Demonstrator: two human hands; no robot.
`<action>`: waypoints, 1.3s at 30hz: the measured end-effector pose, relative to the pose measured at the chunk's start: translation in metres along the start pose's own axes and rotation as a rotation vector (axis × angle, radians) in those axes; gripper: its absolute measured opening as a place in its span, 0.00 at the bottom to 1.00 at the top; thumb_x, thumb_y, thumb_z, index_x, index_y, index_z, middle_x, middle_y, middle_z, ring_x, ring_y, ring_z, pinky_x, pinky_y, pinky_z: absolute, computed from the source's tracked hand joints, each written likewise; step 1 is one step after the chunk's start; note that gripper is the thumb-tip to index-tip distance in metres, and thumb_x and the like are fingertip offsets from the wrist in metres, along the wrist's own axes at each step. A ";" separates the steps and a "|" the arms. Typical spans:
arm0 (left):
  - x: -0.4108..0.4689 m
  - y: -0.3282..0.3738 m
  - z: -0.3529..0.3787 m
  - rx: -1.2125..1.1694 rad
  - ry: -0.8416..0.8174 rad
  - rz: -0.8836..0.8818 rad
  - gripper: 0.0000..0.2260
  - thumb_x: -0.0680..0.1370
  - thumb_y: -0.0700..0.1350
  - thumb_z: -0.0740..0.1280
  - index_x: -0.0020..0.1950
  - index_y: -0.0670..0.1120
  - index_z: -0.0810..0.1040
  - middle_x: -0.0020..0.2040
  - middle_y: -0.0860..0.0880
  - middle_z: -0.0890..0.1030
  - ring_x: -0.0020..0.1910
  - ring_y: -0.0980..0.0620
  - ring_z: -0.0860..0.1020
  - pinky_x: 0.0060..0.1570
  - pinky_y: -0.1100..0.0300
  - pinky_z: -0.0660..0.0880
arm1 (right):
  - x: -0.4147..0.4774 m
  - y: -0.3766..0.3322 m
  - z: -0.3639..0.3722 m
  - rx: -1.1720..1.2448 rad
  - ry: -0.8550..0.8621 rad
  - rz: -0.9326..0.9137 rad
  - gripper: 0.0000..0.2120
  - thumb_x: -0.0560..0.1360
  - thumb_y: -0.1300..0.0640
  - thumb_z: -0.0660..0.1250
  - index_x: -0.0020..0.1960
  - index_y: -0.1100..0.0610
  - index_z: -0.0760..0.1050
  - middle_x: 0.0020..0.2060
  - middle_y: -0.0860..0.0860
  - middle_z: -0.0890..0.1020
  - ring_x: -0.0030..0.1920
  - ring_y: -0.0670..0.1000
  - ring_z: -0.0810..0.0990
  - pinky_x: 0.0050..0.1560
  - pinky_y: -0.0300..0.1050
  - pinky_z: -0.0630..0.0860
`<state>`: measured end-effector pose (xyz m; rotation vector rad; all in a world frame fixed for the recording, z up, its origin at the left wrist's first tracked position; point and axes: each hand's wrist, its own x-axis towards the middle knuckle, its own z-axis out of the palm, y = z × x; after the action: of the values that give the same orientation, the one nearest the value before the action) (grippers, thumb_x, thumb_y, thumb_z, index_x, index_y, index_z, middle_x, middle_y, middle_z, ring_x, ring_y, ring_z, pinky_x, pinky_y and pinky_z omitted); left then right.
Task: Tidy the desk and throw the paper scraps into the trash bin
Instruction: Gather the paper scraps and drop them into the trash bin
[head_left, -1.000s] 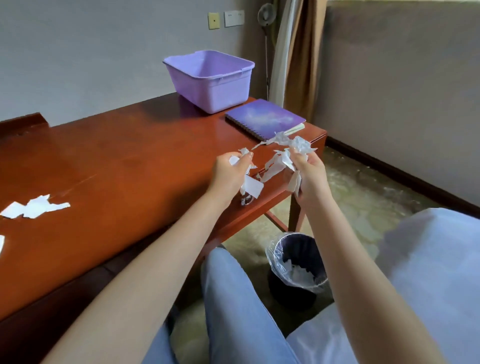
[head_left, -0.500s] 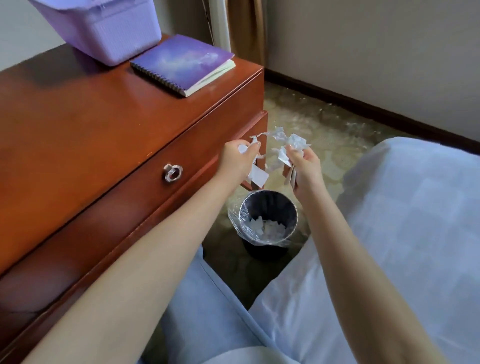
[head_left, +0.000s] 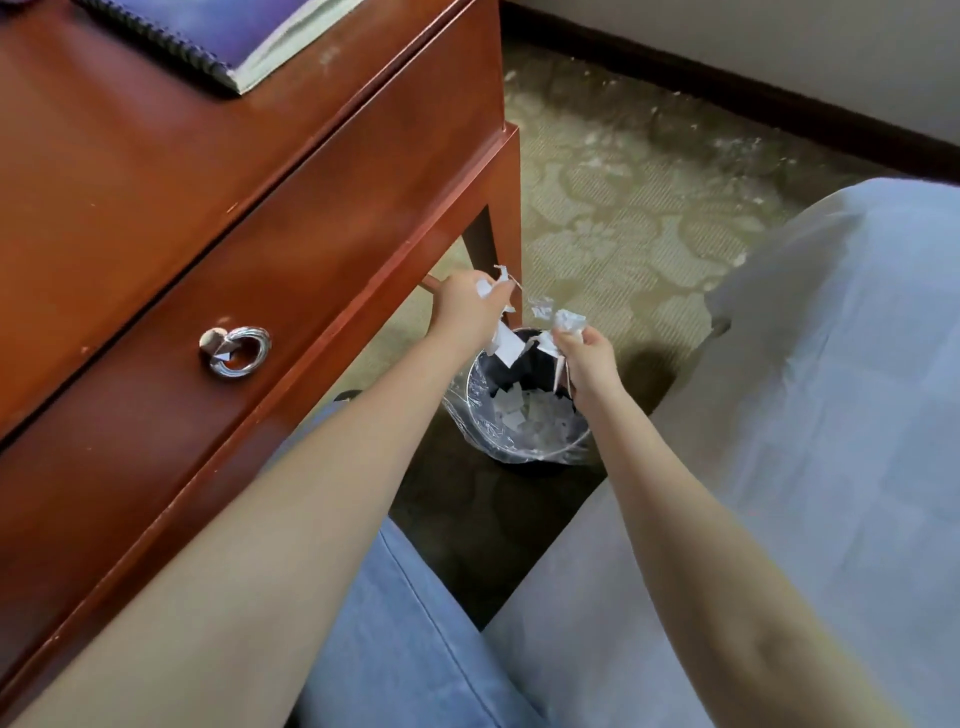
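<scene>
Both my hands hang just above the black trash bin (head_left: 519, 439), which is lined with a clear plastic bag and holds several white scraps. My left hand (head_left: 464, 310) is closed on white paper scraps (head_left: 506, 340); one flat piece dangles from it over the bin's far rim. My right hand (head_left: 589, 358) grips a crumpled bunch of white paper scraps (head_left: 563, 322), with strips hanging below the palm. The bin stands on the floor beside the desk leg (head_left: 506, 228).
The red-brown wooden desk (head_left: 156, 171) fills the left, with a drawer and its silver ring pull (head_left: 235, 351). A purple spiral notebook (head_left: 228, 36) lies at the desk's corner. A bed with pale sheet (head_left: 805, 415) is on the right; patterned carpet (head_left: 623, 197) lies beyond.
Both hands have carried the paper scraps from the desk edge down and right until they hang over the trash bin. The camera view has tilted down toward the floor.
</scene>
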<state>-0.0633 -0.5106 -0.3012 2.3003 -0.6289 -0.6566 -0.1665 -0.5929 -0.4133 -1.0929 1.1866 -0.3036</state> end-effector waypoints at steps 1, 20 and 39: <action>0.006 -0.002 0.003 0.018 -0.009 -0.008 0.18 0.79 0.47 0.62 0.30 0.49 0.61 0.31 0.54 0.63 0.31 0.55 0.63 0.29 0.66 0.58 | 0.007 0.007 0.004 -0.012 0.003 0.029 0.12 0.76 0.47 0.66 0.43 0.56 0.74 0.36 0.52 0.78 0.36 0.49 0.76 0.41 0.46 0.74; 0.061 -0.063 0.061 0.141 -0.197 -0.156 0.19 0.78 0.46 0.63 0.30 0.45 0.61 0.29 0.49 0.64 0.31 0.50 0.64 0.27 0.60 0.58 | 0.084 0.076 0.010 -0.418 -0.057 0.241 0.23 0.76 0.53 0.67 0.68 0.58 0.70 0.61 0.56 0.77 0.59 0.55 0.76 0.57 0.46 0.73; 0.065 -0.064 0.089 -0.382 -0.457 -0.704 0.24 0.79 0.49 0.63 0.73 0.43 0.62 0.73 0.41 0.64 0.68 0.40 0.68 0.61 0.43 0.72 | 0.090 0.074 0.006 -0.182 0.102 0.209 0.07 0.76 0.55 0.64 0.53 0.55 0.76 0.47 0.52 0.80 0.50 0.54 0.78 0.51 0.49 0.75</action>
<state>-0.0511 -0.5462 -0.4229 1.9807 0.1506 -1.5107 -0.1497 -0.6168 -0.5266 -1.1083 1.4291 -0.0911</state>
